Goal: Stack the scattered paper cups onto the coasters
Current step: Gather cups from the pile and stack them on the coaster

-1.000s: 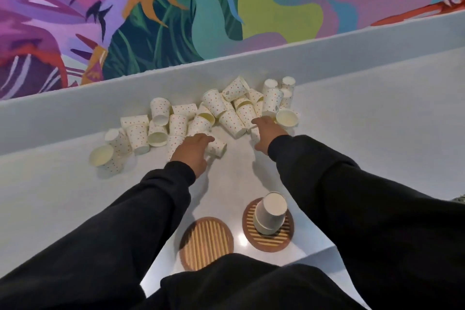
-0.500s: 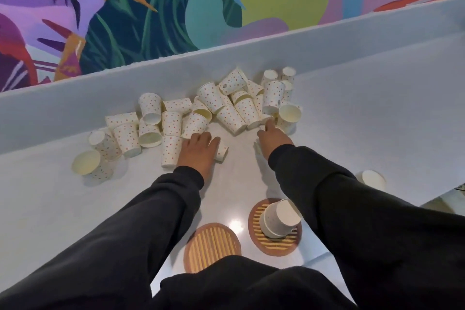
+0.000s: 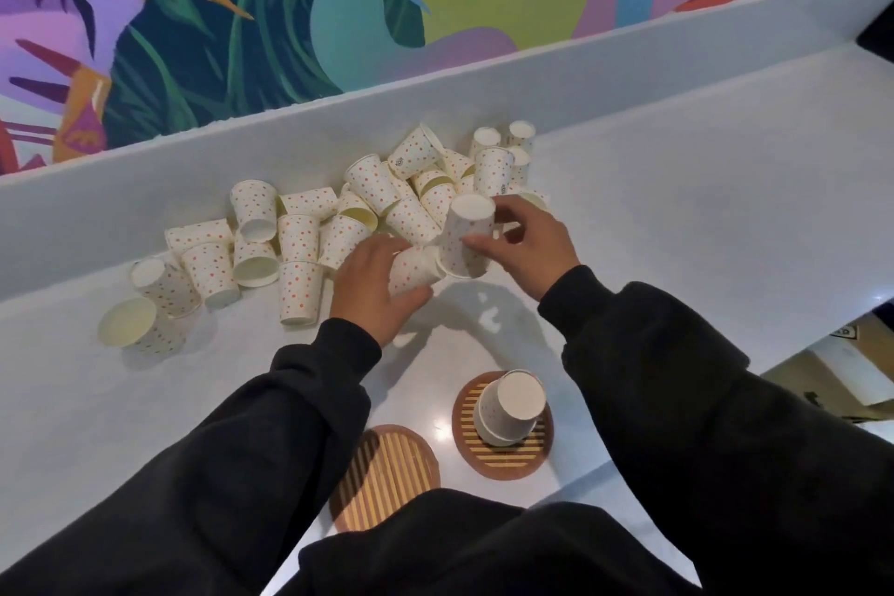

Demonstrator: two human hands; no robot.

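**Entry: two cups in hand, one coaster still bare**

- My right hand (image 3: 525, 247): closed around a dotted cup (image 3: 467, 237), held upside down, base uppermost, lifted just clear of the heap
- My left hand (image 3: 372, 286): gripping a second cup (image 3: 413, 269), tilted on its side, its far end touching the rim of the one in my right
- Scattered cups (image 3: 309, 232): a loose heap along the back of the worktop (image 3: 701, 218), some upright, some inverted, many lying over; one open-mouthed cup (image 3: 130, 322) lies apart at the far left
- Right coaster (image 3: 503, 462): carries a short inverted stack (image 3: 510, 407), leaning a little toward me
- Left coaster (image 3: 382, 474): bare, partly hidden by my clothing at its near edge

Risks, as I judge them:
- The two held cups touch; pushing one into the other at this angle could crease a thin rim or jam them crooked
- The leaning stack could topple if a new cup lands off-centre
- My sleeves (image 3: 643, 353) pass directly over both coasters, so a low forearm could sweep the stack off

In the way: the heap crowds against the raised back ledge (image 3: 629, 63) under the painted mural (image 3: 242, 15), so cups there are overlapped by neighbours and pulling one may roll others
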